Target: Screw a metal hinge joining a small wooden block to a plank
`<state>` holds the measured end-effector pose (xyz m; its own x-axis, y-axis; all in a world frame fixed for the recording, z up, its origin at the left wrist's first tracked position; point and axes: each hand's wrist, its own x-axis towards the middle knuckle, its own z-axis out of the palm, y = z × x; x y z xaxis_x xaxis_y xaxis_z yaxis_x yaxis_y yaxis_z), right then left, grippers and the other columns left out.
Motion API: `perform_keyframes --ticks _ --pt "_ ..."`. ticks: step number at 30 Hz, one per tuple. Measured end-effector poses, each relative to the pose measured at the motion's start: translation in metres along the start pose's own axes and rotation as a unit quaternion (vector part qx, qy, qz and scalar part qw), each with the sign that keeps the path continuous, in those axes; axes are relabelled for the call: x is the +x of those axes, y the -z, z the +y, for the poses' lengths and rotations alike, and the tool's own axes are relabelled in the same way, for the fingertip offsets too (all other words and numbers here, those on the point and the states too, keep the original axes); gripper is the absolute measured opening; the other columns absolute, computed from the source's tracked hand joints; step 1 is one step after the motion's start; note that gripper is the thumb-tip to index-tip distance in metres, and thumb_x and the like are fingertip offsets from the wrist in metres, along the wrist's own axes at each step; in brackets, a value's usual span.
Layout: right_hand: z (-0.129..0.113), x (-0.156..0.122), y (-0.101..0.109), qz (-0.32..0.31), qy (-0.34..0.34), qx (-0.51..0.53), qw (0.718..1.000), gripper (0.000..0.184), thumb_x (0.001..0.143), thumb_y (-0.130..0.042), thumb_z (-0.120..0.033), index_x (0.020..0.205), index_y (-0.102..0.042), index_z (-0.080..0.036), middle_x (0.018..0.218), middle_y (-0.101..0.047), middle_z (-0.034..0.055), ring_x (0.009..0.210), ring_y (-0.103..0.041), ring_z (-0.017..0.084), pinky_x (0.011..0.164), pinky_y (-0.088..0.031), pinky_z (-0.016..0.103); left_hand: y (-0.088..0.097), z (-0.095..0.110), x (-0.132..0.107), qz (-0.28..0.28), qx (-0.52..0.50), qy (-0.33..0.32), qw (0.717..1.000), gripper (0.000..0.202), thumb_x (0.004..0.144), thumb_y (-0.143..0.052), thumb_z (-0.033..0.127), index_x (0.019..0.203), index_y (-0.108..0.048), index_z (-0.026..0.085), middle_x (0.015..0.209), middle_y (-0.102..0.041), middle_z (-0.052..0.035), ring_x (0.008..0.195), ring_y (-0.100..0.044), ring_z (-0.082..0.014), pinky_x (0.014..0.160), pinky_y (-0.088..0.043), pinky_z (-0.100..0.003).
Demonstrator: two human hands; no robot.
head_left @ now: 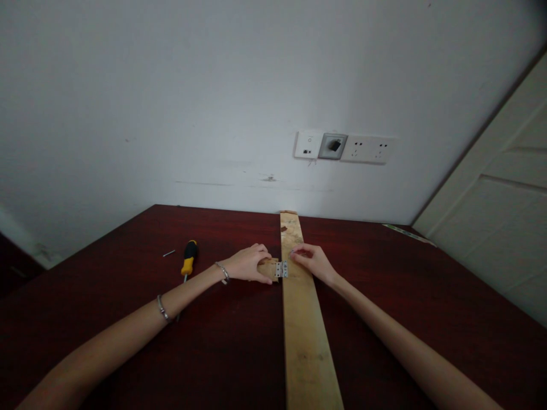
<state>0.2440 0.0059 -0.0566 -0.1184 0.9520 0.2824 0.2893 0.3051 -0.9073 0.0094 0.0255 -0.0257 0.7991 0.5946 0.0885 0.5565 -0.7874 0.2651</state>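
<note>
A long pale wooden plank [305, 330] lies on the dark red table [128, 296], running away from me to the wall. A small wooden block [270, 267] sits against its left edge. A small metal hinge [281, 269] bridges block and plank. My left hand [248, 264] is closed around the block, fingers curled over its top. My right hand [311, 261] rests on the plank just right of the hinge, fingers bent and pressing down on the wood.
A screwdriver with a yellow and black handle [188, 259] lies left of my left hand, with a small screw [168, 253] beyond it. Wall sockets [344, 147] sit above the table's far edge. A door [499, 210] stands at the right.
</note>
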Motion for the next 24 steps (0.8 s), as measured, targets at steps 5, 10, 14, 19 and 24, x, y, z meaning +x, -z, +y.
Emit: perform_keyframes --ticks 5,10,14,19,24 --pt "-0.001 0.000 0.000 0.003 -0.001 -0.008 1.000 0.020 0.068 -0.065 -0.036 0.073 -0.065 -0.017 0.076 -0.068 0.0034 0.070 -0.060 0.017 0.070 -0.048 0.031 0.000 0.000 0.000 0.005 -0.013 0.002 1.000 0.062 0.066 -0.069 0.056 0.111 -0.057 0.015 0.106 -0.053 -0.0080 0.097 -0.051 -0.0223 0.082 -0.043 -0.030" --pt "-0.003 0.000 -0.002 0.009 0.007 -0.013 1.000 0.021 0.068 -0.064 -0.036 0.074 -0.065 -0.016 0.076 -0.068 0.0037 0.068 -0.060 0.016 0.068 -0.048 0.030 0.002 0.004 0.000 -0.004 -0.003 0.000 1.000 0.061 0.066 -0.069 0.056 0.109 -0.058 0.014 0.103 -0.055 -0.0078 0.094 -0.052 -0.0222 0.081 -0.042 -0.029" --pt "-0.006 0.001 -0.007 0.005 0.014 -0.020 1.000 0.020 0.068 -0.064 -0.035 0.074 -0.065 -0.016 0.077 -0.068 0.0041 0.070 -0.061 0.016 0.069 -0.049 0.031 0.003 0.005 0.001 -0.006 0.004 -0.004 1.000 0.060 0.065 -0.069 0.057 0.107 -0.059 0.015 0.100 -0.055 -0.0072 0.093 -0.052 -0.0221 0.080 -0.042 -0.029" --pt "-0.007 0.006 -0.014 -0.021 0.032 -0.017 0.999 0.016 0.069 -0.065 -0.031 0.075 -0.066 -0.017 0.079 -0.068 0.0039 0.072 -0.062 0.016 0.071 -0.049 0.031 0.001 0.004 0.001 0.001 0.014 -0.006 1.000 0.061 0.065 -0.068 0.058 0.107 -0.059 0.016 0.099 -0.055 -0.0072 0.092 -0.052 -0.0224 0.079 -0.041 -0.029" --pt "-0.005 0.009 -0.019 -0.034 0.066 -0.030 0.997 0.011 0.071 -0.064 -0.028 0.075 -0.067 -0.018 0.079 -0.068 0.0039 0.074 -0.062 0.017 0.071 -0.049 0.031 0.001 0.005 0.001 0.002 0.018 -0.011 1.000 0.057 0.066 -0.069 0.057 0.105 -0.060 0.016 0.099 -0.055 -0.0069 0.091 -0.051 -0.0226 0.077 -0.042 -0.029"
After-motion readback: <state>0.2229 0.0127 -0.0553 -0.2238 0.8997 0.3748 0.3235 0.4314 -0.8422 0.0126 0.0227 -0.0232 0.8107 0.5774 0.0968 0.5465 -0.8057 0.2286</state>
